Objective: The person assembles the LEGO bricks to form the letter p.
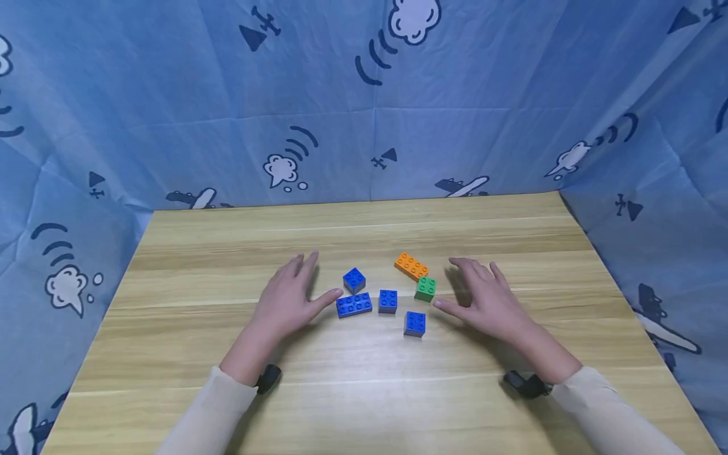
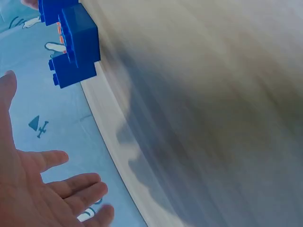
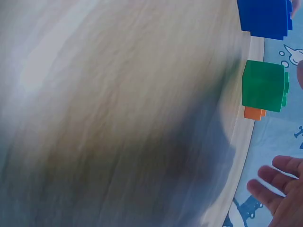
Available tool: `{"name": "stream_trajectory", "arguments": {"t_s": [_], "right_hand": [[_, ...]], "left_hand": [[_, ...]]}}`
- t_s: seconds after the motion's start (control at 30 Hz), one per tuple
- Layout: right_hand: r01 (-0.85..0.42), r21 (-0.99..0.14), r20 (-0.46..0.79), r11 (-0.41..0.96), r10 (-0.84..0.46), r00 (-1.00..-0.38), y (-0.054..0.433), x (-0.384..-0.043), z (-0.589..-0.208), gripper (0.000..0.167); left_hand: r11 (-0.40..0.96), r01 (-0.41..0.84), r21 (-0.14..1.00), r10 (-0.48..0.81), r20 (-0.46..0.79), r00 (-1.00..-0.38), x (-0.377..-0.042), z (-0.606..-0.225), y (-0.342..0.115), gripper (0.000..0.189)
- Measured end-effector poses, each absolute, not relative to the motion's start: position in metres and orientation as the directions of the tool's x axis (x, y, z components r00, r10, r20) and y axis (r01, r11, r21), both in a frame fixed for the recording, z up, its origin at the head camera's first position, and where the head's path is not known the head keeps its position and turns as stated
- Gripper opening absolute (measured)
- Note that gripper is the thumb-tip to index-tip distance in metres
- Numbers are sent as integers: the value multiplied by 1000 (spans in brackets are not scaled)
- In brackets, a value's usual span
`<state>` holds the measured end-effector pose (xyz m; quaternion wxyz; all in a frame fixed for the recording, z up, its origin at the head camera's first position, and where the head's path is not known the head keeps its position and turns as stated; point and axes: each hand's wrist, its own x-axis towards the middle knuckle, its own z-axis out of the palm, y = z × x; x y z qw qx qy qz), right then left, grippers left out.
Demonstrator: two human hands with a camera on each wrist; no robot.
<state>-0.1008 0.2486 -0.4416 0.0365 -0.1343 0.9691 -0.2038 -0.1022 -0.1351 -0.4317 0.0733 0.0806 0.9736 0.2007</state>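
My left hand (image 1: 290, 297) hovers with spread fingers left of the bricks, its thumb tip close to a long blue brick (image 1: 354, 305). Behind that one lies a square blue brick (image 1: 354, 280). Two more square blue bricks stand to the right, a middle one (image 1: 388, 301) and a nearer one (image 1: 414, 323). A green brick (image 1: 425, 289) sits by the front end of a long orange brick (image 1: 411, 266). My right hand (image 1: 483, 297) is just right of the green brick, fingers spread and holding nothing. In the right wrist view the green brick (image 3: 264, 86) shows near the fingers.
The bricks lie in a loose group on a wooden table (image 1: 341, 392). A blue patterned cloth (image 1: 330, 95) hangs behind the table and along both sides. Each wrist wears a black camera, one on the left (image 1: 268, 378) and one on the right (image 1: 526, 384).
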Motion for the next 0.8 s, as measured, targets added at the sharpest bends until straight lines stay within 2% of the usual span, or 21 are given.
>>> {"name": "stream_trajectory", "arguments": {"t_s": [0.3,0.5,0.8], "right_hand": [[-246,-509,-22,825,-298,-954,243,-101,-441,85],[-212,-576,-52,790,-294,-954,239,-102,-442,80],[-227,-629,-18,743,-306,-952,235,-104,-445,68]], "left_hand": [[864,84,496,188,-165,-968,-108,-424,-120,104],[822,106,560,237,-166,-957,-113,-427,-117,96],[769,146,623,285,-130,-950,-119,-433,-113,80]]}}
